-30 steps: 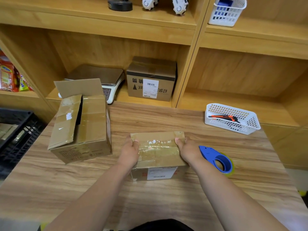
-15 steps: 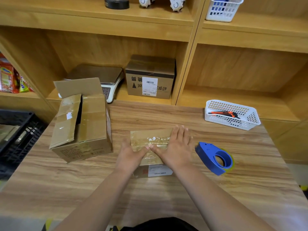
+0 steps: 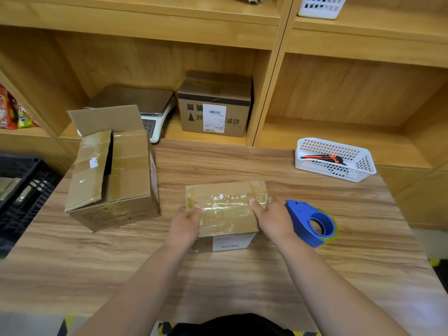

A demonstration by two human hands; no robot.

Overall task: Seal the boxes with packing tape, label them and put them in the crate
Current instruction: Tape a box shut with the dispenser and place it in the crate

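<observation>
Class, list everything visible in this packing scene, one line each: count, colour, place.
small box: one, brown, taped, table centre
large box: one, brown, flaps open, table left
labelled box: one, brown, shelf behind table
scale: one, white-grey, same shelf
tape dispenser: one, blue, right of small box
table basket: one, white, table's right edge
cutter: one, orange-black, inside table basket
shelf basket: one, white, upper shelf
crate: one, black, left of table
snack packets: several, red-yellow, far-left shelf
left hand, right hand: two, gripping small box's ends
</observation>
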